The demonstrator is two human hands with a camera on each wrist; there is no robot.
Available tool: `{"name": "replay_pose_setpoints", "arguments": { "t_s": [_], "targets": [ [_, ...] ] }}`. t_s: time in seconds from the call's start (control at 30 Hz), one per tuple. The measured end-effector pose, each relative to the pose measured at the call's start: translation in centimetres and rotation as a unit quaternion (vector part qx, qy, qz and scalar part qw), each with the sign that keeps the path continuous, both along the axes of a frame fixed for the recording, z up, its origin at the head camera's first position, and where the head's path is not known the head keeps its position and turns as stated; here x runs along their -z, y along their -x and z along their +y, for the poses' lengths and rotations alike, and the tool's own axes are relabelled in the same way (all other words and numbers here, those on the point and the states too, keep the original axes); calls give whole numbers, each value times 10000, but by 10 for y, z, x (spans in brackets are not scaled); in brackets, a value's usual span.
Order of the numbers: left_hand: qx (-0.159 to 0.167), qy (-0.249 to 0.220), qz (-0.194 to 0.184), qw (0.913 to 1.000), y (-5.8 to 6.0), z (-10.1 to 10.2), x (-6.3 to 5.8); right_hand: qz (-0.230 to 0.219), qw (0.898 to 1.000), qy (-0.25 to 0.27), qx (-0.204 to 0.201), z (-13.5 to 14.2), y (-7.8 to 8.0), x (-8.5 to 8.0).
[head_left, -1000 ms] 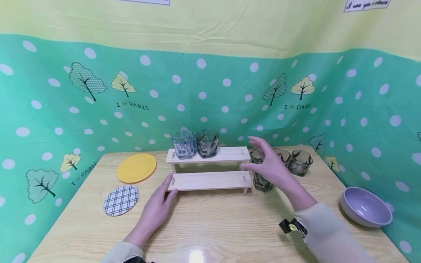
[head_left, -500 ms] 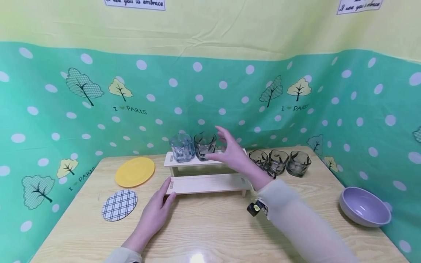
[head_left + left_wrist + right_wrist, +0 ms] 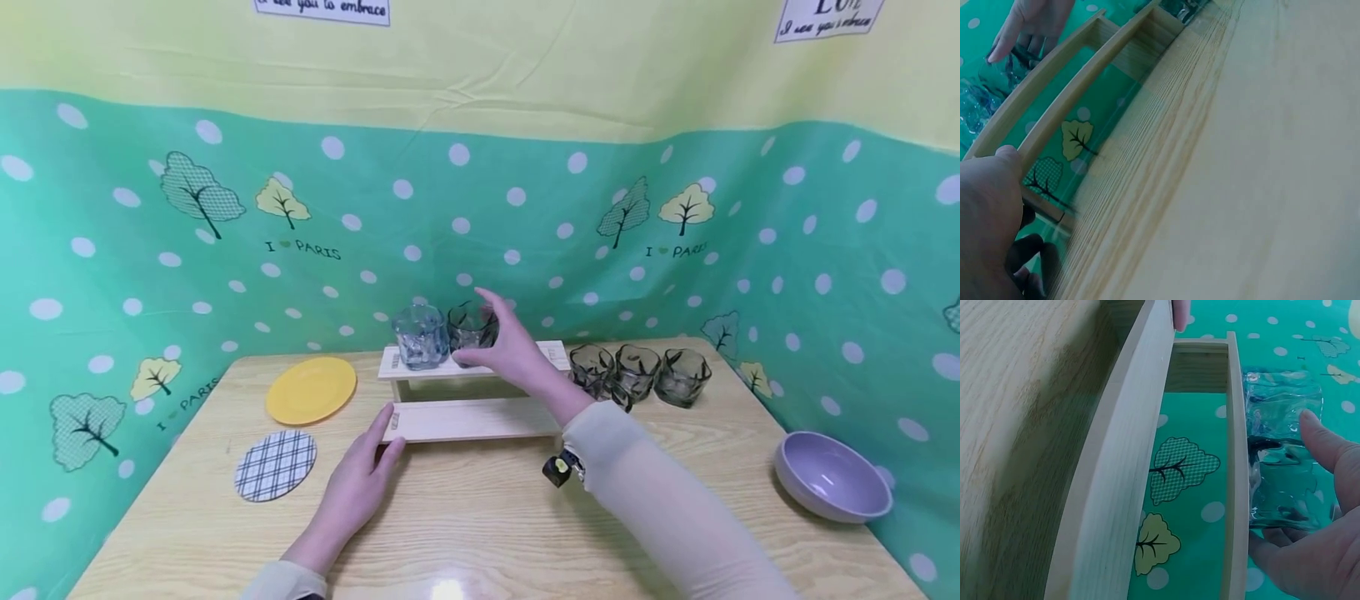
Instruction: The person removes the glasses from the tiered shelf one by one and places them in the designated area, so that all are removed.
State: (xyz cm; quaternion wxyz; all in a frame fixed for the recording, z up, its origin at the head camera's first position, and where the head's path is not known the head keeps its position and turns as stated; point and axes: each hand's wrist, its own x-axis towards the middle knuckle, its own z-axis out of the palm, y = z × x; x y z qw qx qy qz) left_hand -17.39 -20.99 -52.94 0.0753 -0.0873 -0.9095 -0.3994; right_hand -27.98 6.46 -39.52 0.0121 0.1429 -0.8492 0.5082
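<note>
A two-tier wooden rack (image 3: 472, 419) stands on the table, with a clear bluish glass (image 3: 422, 337) and a dark grey glass (image 3: 463, 329) side by side on its upper board. My left hand (image 3: 358, 483) holds the left end of the lower board, its thumb at the front edge. In the left wrist view, that hand's other fingers (image 3: 1025, 250) curl below the board. My right hand (image 3: 513, 350) reaches over the upper board and grips the grey glass, thumb in front and fingers behind. In the right wrist view, the grey glass (image 3: 1279, 487) lies between thumb and fingers.
Right of the rack stand several smoky dark glasses (image 3: 682, 377), some partly behind the right forearm. A purple bowl (image 3: 832, 479) sits at the right table edge. On the left lie a yellow plate (image 3: 311, 390) and a checked round mat (image 3: 276, 465). A patterned cloth hangs behind.
My right hand has moved left from beside the smoky glasses to the grey glass on the upper board. My left hand stays at the rack's left end.
</note>
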Motion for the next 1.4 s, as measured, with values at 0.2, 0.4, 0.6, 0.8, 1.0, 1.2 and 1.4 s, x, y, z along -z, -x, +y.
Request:
{"name": "replay_pose_setpoints", "arguments": {
  "t_s": [0.2,0.4,0.6,0.8,1.0,1.2,1.4],
  "targets": [
    [26,-23,18,10000,4,7,0,-1,10000,-16,94,4,3,-1],
    [-15,-20,-47,10000,4,10,0,-69,9998,-97,183,7,5,0],
    [-35,10,21,10000,4,8,0,-83,9996,-150,237,5,7,0],
    [-57,4,81,10000,2,6,0,-103,9995,-148,257,2,8,-2],
    [-76,-5,30,10000,1,4,1,-107,9993,-177,310,-1,5,-2],
    [-76,32,57,9999,-1,2,0,-67,9991,-202,358,-1,-3,-3],
    [-84,42,113,9999,-3,1,0,30,9992,-221,324,5,-11,-9]
  ]
}}
